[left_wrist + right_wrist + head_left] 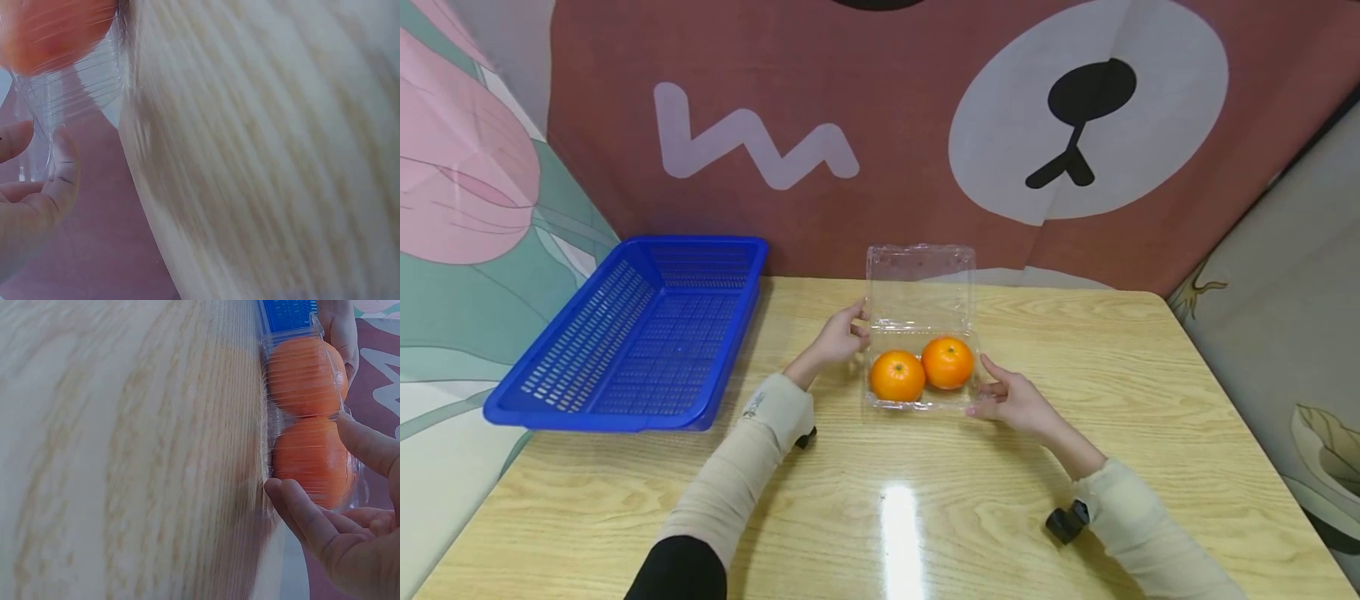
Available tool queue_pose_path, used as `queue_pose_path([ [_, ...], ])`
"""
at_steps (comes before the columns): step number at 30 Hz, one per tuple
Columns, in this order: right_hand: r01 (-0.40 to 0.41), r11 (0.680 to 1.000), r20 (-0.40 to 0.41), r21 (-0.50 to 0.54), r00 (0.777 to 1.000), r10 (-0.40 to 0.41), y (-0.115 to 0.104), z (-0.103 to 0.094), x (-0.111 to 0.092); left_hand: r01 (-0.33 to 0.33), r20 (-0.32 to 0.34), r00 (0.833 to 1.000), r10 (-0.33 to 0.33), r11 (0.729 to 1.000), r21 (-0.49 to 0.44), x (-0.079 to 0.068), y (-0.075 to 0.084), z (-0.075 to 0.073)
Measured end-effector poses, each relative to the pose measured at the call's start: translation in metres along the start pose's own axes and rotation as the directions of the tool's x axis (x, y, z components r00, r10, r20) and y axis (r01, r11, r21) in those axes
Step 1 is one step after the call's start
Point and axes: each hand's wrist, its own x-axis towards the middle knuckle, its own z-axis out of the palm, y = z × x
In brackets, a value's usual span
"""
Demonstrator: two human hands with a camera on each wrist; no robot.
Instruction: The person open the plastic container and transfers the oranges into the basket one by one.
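Done: two oranges (897, 377) sit in the clear container (946, 399) on the worktop (1150, 392). Outstanding, by my reading: lid (921, 287) stands raised, not yet lowered over them. Grip: left hand (837, 336) pinches the container's left edge; right hand (1018, 402) holds its right side.

There are two oranges (897, 379) (948, 364), one clear box (917, 287), one blue basket (595, 420) and one table (1150, 375). I count two hands (837, 338) (1021, 403), two pale sleeves (730, 483) (1165, 533) and two little black things (806, 438) (1065, 522). On the wall (910, 150) are one zigzag (762, 148) and one nose (1092, 92).
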Motion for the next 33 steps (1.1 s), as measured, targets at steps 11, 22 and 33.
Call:
queue_pose_path([
  [11,-0.002,1.000,-0.009,-0.016,1.000,0.002,0.004,0.001,0.000,-0.042,0.083,0.996,0.042,0.999,-0.004,0.003,-0.015,-0.002],
  [22,-0.009,1.000,-0.010,-0.002,1.000,0.009,0.004,0.001,0.000,0.004,0.100,0.995,-0.011,0.998,0.061,-0.002,-0.009,-0.001],
  [33,-0.019,1.000,-0.008,-0.013,1.000,0.019,0.004,0.001,0.000,-0.052,0.049,0.998,0.044,0.981,0.187,-0.008,-0.005,-0.006],
])
